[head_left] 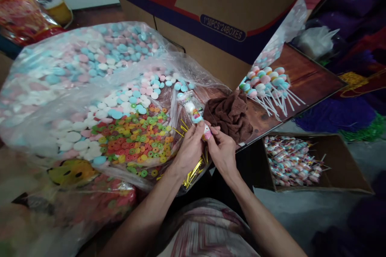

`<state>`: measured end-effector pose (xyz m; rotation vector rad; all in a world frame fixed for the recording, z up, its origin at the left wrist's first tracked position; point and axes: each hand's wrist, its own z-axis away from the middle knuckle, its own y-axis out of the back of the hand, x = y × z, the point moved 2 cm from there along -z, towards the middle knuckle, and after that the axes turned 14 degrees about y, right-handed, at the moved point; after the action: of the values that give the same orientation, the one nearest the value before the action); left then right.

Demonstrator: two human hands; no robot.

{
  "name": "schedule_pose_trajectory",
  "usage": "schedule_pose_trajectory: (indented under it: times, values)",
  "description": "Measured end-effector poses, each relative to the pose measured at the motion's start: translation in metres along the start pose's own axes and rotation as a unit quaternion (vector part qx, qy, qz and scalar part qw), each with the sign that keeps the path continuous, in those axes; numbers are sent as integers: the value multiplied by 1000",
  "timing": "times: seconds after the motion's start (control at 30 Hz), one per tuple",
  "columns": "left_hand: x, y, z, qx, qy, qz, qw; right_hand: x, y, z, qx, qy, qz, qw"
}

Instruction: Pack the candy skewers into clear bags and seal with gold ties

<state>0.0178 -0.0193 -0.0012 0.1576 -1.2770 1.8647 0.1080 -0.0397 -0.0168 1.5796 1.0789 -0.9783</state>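
Note:
My left hand [190,148] and my right hand [222,150] meet in the middle, both pinched on a small clear packet of sweets [196,113] that sticks up and away from them. Under my left hand lie gold twist ties [193,172]. Just left is an open plastic bag [90,100] with pastel round sweets and coloured ring sweets [135,136].
A brown cloth [230,114] lies on a wooden board [304,76] beside a bunch of lollipops [267,84]. A cardboard box [346,168] of wrapped sweets sits lower right. A large printed carton [211,12] stands behind. Patterned fabric covers my lap.

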Motion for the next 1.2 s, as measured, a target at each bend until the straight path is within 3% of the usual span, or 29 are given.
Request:
schedule_pose_trajectory:
  times: [0.27, 0.47, 0.6, 0.77, 0.87, 1.07, 1.2]
  values:
    - [8, 4, 1, -5, -6, 9, 1000, -15, 19, 15, -101, 53, 74, 991]
    - [0, 2, 4, -2, -10, -12, 1000, -12, 7, 17, -48, 85, 75, 992]
    - [-4, 5, 3, 9, -29, -59, 998, -13, 8, 14, -44, 37, 2, 998]
    - [-3, 6, 3, 24, 3, -65, 998, -11, 17, 19, -131, -67, -151, 977]
    - [-4, 5, 4, 6, 14, -101, 995, -8, 18, 21, -105, -91, -185, 973]
    - [-1, 8, 12, 0, -16, -280, 960, -11, 17, 18, -58, -18, -126, 990]
    - [9, 9, 14, -11, 11, -200, 980, -16, 22, 17, -67, 59, -3, 996]
